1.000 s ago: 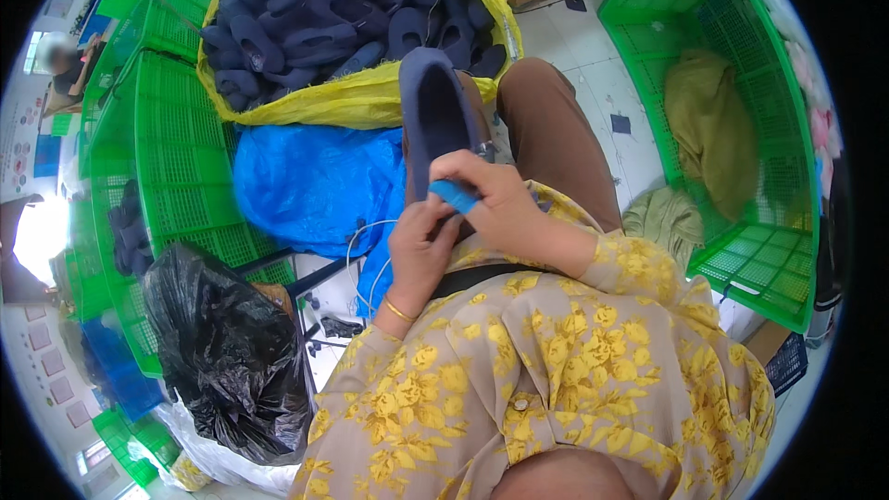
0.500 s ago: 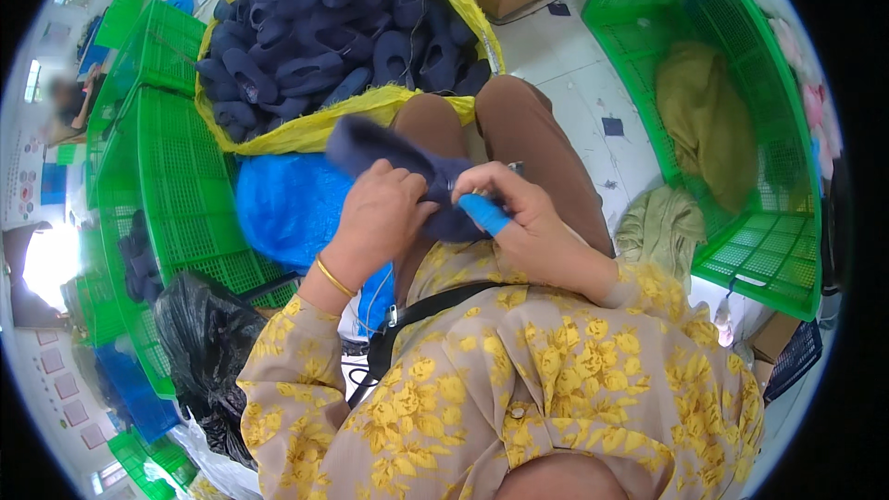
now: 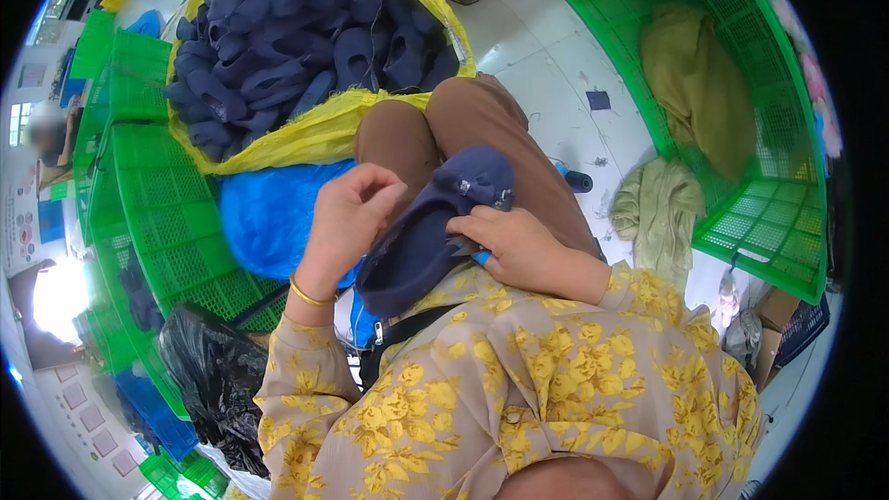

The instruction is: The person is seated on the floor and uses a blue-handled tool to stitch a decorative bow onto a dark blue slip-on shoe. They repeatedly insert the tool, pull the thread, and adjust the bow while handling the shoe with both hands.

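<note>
A dark blue fabric shoe (image 3: 407, 255) lies tilted over my lap, its toe pointing away to the right and its opening facing up. My right hand (image 3: 523, 245) is closed on the shoe's right side. Blue tape wraps its thumb, and a small dark pointed metal piece (image 3: 462, 245) shows beside it; its kind I cannot make out. Off the shoe's left side, my left hand (image 3: 352, 213) is raised with thumb and fingers pinched together. Whatever that pinch holds is too small to see. A small pale and shiny detail sits on the shoe's toe.
Beyond my knees stands a yellow sack (image 3: 324, 116) heaped with similar shoes (image 3: 278, 37). Green crates (image 3: 171, 194) line the left, near a blue bag (image 3: 269, 222) and a black plastic bag (image 3: 218, 361). At right, a green crate (image 3: 773, 255) holds olive cloth (image 3: 694, 83).
The shoe has turned so its opening faces up and its toe points away. My left hand has let go of it and moved left and up. My right hand stays on it.
</note>
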### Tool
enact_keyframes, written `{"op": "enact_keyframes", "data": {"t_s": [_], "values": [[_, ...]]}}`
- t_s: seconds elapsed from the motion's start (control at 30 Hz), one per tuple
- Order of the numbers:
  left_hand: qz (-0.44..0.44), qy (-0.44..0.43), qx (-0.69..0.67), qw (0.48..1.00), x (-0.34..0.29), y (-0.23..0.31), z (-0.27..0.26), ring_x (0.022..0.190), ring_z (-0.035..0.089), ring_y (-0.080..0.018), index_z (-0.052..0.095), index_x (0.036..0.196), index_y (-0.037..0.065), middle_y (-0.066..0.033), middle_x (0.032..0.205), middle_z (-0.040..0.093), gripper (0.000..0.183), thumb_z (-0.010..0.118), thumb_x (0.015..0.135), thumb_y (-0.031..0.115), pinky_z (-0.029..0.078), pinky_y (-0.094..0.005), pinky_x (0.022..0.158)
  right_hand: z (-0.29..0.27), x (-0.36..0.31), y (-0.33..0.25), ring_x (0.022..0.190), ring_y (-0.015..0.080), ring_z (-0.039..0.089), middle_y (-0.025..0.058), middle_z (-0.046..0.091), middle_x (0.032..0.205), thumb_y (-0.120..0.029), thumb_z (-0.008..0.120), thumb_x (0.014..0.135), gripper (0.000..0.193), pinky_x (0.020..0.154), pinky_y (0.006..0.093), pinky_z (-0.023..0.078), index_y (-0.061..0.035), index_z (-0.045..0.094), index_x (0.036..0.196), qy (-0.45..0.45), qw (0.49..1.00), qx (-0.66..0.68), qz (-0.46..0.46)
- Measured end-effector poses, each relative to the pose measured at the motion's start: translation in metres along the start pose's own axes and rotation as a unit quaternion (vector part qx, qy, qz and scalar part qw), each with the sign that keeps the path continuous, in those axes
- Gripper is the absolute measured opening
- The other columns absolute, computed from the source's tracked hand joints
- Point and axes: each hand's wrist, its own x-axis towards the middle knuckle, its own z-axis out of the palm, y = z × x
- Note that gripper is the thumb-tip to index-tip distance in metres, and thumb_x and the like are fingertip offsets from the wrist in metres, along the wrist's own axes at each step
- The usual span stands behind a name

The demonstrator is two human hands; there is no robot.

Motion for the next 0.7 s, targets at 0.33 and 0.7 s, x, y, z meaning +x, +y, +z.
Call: {"op": "enact_keyframes", "data": {"t_s": [0.33,0.7], "values": [[0.148,-0.122,-0.014,0.981,0.053,-0.016,0.023,0.08,0.056,-0.0049,0.066,0.112,0.006,0.0015,0.099,0.059,0.027,0.058,0.088,-0.005,0.047,-0.0199,0.069,0.0,0.001,0.001,0.076,0.0322,0.06,0.0086,0.057,0.092,-0.002,0.062,0.076,0.038,0.069,0.043,0.05,-0.0124,0.057,0.112,-0.021,1.0,-0.009,0.013],[0.1,-0.146,-0.067,0.982,0.064,0.004,-0.001,0.086,0.057,-0.0094,0.065,0.096,-0.001,-0.0007,0.094,0.058,0.009,0.058,0.092,0.005,0.047,-0.023,0.077,-0.001,0.005,0.002,0.072,0.0324,0.06,0.0087,0.057,0.089,-0.003,0.061,0.075,0.037,0.066,0.0423,0.049,-0.0109,0.058,0.111,-0.015,1.0,0.002,-0.001]]}}
